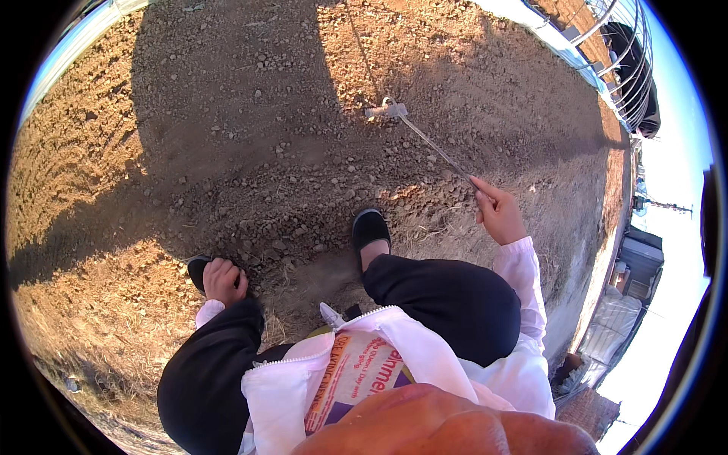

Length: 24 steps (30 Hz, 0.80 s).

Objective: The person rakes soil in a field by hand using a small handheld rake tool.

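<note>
My right hand (500,213) grips the near end of a long-handled tool (435,148) with a thin, straight shaft. The pale tool head (388,109) rests at the surface of loose, cloddy soil (273,131), partly in shadow; its exact shape is blurred. Beside my left knee, my left hand (225,281) hangs with loosely curled fingers, in front of my left black shoe (197,274). Its palm is hidden, so I cannot see whether anything is in it. My right black shoe (371,227) stands on the soil between the two hands.
White sheeting (580,62) edges the soil at the upper right, with curved metal hoops (625,62) beyond. A dry, paler dirt strip (560,273) runs along my right. Farther right are a grey structure (640,259) and a plastic-covered stack (611,318). Straw (108,324) litters the ground at left.
</note>
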### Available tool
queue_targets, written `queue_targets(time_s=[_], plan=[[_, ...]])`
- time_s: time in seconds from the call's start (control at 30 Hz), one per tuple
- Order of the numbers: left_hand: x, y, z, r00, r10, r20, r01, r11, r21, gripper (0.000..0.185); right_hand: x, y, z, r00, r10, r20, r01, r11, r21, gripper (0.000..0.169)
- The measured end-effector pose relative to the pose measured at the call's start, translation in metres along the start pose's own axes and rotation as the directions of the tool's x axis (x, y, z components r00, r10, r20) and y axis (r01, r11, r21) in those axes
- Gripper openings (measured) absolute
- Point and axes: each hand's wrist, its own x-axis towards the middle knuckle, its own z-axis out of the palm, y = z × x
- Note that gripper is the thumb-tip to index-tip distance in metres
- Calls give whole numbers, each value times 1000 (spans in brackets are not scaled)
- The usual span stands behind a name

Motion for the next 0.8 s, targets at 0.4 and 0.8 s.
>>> queue_targets(time_s=[0.4,0.8], plan=[[5,-7,4,998,11,61,-13,999,37,22,346,15,-51,866,96,-491,-146,987,-64,32],[3,-3,1,997,-28,79,24,999,40,21,175,4,-91,972,208,-111,-203,978,57,34]])
